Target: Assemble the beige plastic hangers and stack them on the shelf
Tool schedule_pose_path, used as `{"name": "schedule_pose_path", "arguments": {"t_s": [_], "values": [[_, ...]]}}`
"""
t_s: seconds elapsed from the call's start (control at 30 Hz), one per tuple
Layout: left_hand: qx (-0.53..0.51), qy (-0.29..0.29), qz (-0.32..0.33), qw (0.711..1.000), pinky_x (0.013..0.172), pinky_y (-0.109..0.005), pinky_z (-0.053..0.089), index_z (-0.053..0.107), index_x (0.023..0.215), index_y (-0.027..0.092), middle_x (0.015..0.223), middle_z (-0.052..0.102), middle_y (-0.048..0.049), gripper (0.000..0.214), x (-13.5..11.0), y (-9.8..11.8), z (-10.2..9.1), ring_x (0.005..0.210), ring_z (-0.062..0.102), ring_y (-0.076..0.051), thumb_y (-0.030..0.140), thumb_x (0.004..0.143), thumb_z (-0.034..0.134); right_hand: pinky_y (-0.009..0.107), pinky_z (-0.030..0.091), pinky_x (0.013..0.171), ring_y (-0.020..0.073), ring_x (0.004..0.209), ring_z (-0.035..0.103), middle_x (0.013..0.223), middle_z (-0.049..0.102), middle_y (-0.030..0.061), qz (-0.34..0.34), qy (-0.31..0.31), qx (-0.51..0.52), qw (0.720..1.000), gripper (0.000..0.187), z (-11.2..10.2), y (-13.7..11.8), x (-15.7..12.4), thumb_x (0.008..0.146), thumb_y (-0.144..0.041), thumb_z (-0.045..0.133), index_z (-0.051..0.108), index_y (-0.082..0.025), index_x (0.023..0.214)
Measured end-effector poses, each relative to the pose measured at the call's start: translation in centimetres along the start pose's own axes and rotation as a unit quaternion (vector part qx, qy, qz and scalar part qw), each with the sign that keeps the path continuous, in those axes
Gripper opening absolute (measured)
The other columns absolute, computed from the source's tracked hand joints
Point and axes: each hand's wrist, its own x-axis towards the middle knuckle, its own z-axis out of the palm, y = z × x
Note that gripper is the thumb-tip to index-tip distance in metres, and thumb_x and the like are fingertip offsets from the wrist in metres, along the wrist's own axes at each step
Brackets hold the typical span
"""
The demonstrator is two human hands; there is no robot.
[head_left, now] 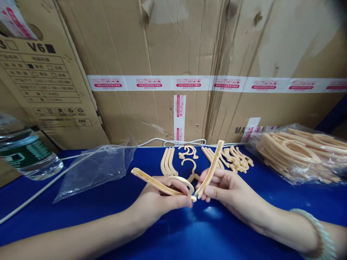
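Note:
My left hand [155, 200] is closed on a cream plastic hanger arm [148, 177], pinched between thumb and fingers near its narrow end. A curved, looped cream piece [177, 178] also lies along those fingers; how it joins the arm is hidden. In my right hand [233, 187] a second hanger arm [213, 168] is gripped low and tilted up, its lower end close to the end of the first arm. Whether the two ends touch, I cannot tell. Just behind my fingers, a cream hook [193, 164] lies on the blue table [187, 238].
Behind are several hanger arms [168, 162], more arms [210, 155], loose hooks [187, 150] and a pile of small curved parts [238, 160]. A plastic bag of parts [295, 151] lies right. Left are a clear bag [94, 173], water bottle [29, 151] and white cable [35, 196]; cardboard boxes [151, 115] stand behind.

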Motion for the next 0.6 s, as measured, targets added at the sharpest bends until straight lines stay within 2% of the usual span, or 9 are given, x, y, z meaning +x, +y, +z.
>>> {"name": "schedule_pose_path", "arguments": {"t_s": [0.23, 0.37, 0.6], "values": [[-0.010, -0.031, -0.013, 0.999, 0.064, -0.024, 0.049, 0.074, 0.069, 0.020, 0.070, 0.071, -0.0005, 0.008, -0.03, 0.05, 0.05, 0.065, 0.064, -0.015, 0.013, 0.065, 0.076, 0.021, 0.052, 0.067, 0.0092, 0.066, 0.064, 0.075, 0.070, 0.0001, 0.008, -0.042, -0.030, 0.999, 0.022, 0.37, -0.25, -0.13, 0.074, -0.026, 0.078, 0.063, -0.016, 0.086], [0.001, -0.029, 0.001, 1.000, 0.062, -0.023, 0.049, 0.074, 0.067, 0.020, 0.069, 0.071, 0.0000, 0.009, -0.04, -0.14, -0.01, 0.064, 0.063, -0.014, 0.012, 0.063, 0.077, 0.023, 0.054, 0.068, 0.0100, 0.065, 0.065, 0.073, 0.070, 0.0001, 0.009, -0.057, -0.048, 0.997, 0.021, 0.53, -0.53, -0.12, 0.073, -0.028, 0.078, 0.063, -0.016, 0.082], [0.017, -0.027, -0.016, 0.999, 0.061, -0.023, 0.049, 0.075, 0.067, 0.020, 0.068, 0.070, 0.0004, 0.008, -0.25, 0.02, 0.24, 0.061, 0.062, -0.013, 0.016, 0.061, 0.079, 0.022, 0.056, 0.070, 0.0112, 0.069, 0.068, 0.073, 0.071, 0.0000, -0.014, -0.069, -0.078, 0.994, 0.018, 0.55, -0.78, -0.46, 0.074, -0.026, 0.077, 0.065, -0.016, 0.080]]}}
